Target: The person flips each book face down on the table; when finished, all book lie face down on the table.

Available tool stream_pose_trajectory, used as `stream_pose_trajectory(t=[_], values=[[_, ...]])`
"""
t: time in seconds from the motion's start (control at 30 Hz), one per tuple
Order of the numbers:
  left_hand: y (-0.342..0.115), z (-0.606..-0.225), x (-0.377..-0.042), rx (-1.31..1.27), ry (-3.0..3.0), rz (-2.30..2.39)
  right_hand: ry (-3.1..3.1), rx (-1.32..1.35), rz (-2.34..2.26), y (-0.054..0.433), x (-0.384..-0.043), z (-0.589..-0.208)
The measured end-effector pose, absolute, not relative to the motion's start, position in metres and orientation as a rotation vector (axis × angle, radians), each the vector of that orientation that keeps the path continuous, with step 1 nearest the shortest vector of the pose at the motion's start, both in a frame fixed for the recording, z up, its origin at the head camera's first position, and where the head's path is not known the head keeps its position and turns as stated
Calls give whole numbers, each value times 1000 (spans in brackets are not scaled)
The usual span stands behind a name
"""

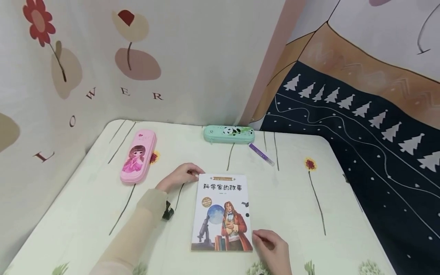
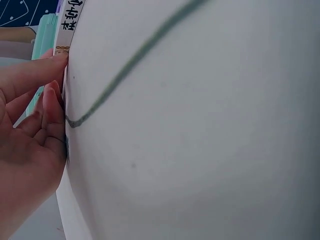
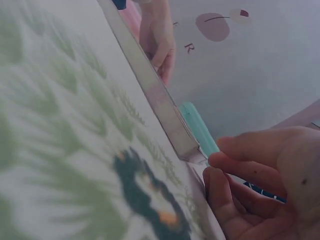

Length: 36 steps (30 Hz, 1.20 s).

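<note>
A book (image 1: pixel 220 221) with a white cover, Chinese title, telescope and figure in a red coat lies face up on the table. My left hand (image 1: pixel 182 175) pinches its upper left corner with bent fingers; in the left wrist view the hand (image 2: pixel 35 110) meets the edge beside the printed title. At the lower right side, my right hand (image 1: pixel 273 248) pinches the edge between thumb and fingers. The right wrist view shows the right hand (image 3: pixel 260 180) at the corner of the book's page block (image 3: pixel 160 100). The undersides of the fingertips are partly hidden.
A pink pencil case (image 1: pixel 138 156) with a doll picture lies at the left. At the back are a green panda pencil case (image 1: pixel 228 135) and a purple marker (image 1: pixel 261 154). The flower-patterned tablecloth (image 1: pixel 292 206) meets printed curtains (image 1: pixel 192 76) behind.
</note>
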<state>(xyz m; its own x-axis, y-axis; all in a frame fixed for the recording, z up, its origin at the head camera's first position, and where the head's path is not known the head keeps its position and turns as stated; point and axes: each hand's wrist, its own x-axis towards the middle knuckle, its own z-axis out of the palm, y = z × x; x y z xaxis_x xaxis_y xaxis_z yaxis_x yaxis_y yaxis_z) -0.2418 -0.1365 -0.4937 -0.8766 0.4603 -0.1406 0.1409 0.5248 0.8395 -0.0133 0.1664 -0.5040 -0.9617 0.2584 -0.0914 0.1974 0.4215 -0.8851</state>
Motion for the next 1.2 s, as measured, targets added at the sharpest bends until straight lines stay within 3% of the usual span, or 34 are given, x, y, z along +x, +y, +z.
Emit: stream_pose_trajectory(t=[0.17,0.4,0.87,1.2], values=[[-137,-495,-242,505,2426,1295,-2619,-288,1662,168,-3,-506],[-135,-498,-242,490,2416,1301,-2719,-17,1387,166,3,-509],[-140,-498,-245,543,2408,1349,-2683,59,1243,170,0,-516],[-137,-463,-228,579,2320,1389,-2701,23,1361,169,2,-512]])
